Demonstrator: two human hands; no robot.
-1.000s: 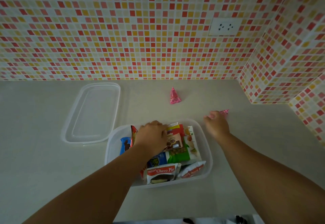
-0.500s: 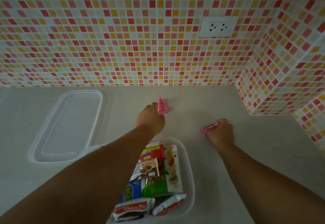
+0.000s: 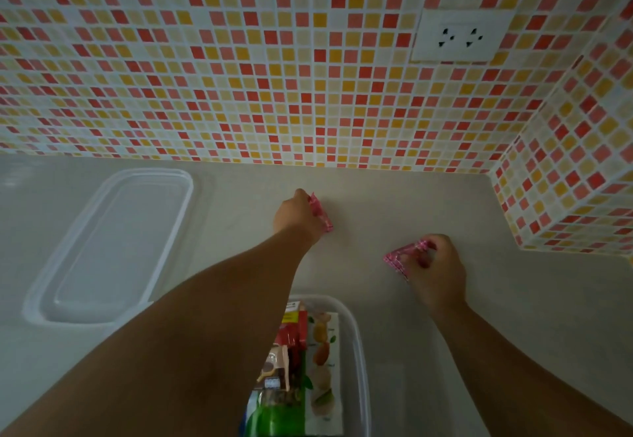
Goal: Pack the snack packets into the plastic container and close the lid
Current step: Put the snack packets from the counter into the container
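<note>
The clear plastic container [image 3: 359, 344] sits at the bottom centre, partly hidden by my left forearm, with several snack packets [image 3: 310, 368] inside. My left hand [image 3: 296, 215] reaches past it toward the wall and is closed on a small pink triangular packet [image 3: 322, 214] on the counter. My right hand [image 3: 436, 272] is to the right, gripping a second pink packet [image 3: 399, 260] just above the counter. The clear lid [image 3: 109, 244] lies flat on the counter at the left.
The counter ends at a mosaic-tiled wall behind, with a tiled corner column [image 3: 565, 196] jutting out at the right. A white wall socket [image 3: 459, 37] is set in the tiles above.
My left hand left the container, reached forward and closed on the far pink packet. My right hand took hold of the other pink packet and drew it slightly nearer. The view moved forward.
</note>
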